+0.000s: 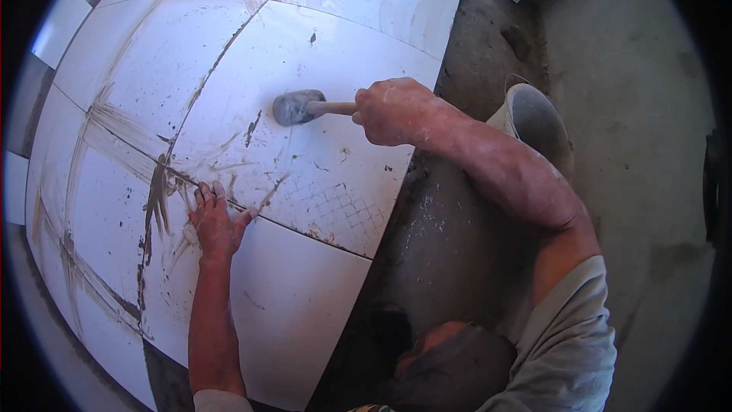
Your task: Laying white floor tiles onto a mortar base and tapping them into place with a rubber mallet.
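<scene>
My right hand [393, 111] grips the wooden handle of a rubber mallet [299, 107], whose grey head rests on or just above a large white floor tile [335, 53]. My left hand [216, 221] lies flat with fingers spread on the white tile nearest me [297, 313], its fingertips at the joint where two tiles meet. The tiles are smeared with grey-brown mortar streaks along the joints.
A mortar-caked bucket [534, 118] stands on the bare grey screed [457, 236] right of the tiles, just behind my right forearm. More white tiles [114, 198] lie to the left. Bare concrete floor [633, 107] spreads to the right. My knee [457, 366] is at the bottom.
</scene>
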